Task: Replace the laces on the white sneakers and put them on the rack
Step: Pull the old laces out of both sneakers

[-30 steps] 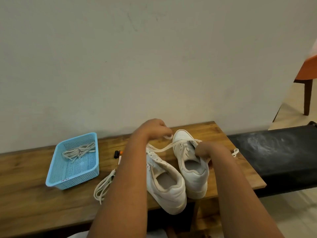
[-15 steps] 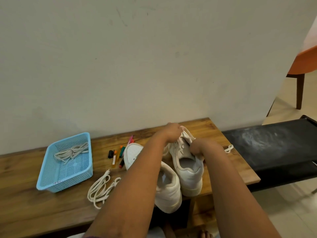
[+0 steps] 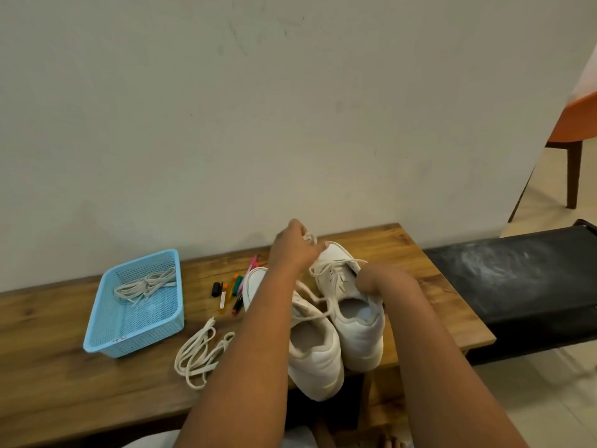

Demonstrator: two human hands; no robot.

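- A pale plaster wall (image 3: pixel 258 108) is filling the far half of the view, with a long wooden bench (image 3: pixel 64 389) running along its foot from left to right.
- A black padded bench (image 3: pixel 517 276) is sitting to the right of the wooden one, and part of an orange chair (image 3: pixel 575 124) is showing at the far right.
- A light blue mesh basket (image 3: pixel 106 331) is resting on the left of the wooden bench, holding a bundle of laces (image 3: pixel 145 286).
- Two white sneakers are standing side by side near the middle, heels toward the viewer: the left sneaker (image 3: pixel 316 360) and the right sneaker (image 3: pixel 358 331), touching each other.
- The person's left hand (image 3: pixel 295 248) is reaching over the far end of the right sneaker and pinching its lace (image 3: pixel 326 305), lifting a loop.
- The right hand (image 3: pixel 371 281) is pressing against the right side of that sneaker, apparently steadying it; its fingers are hidden, so its grasp cannot be told.
- A loose coil of lace (image 3: pixel 200 354) is lying on the bench just left of the left forearm.
- A few coloured markers (image 3: pixel 234 291) are lying between the basket and the sneakers.
- The step appears to be working the lace through the eyelets; doing it well probably means holding the sneaker still, pulling the lace straight and flat, and keeping both ends even.
- No rack is identifiable.
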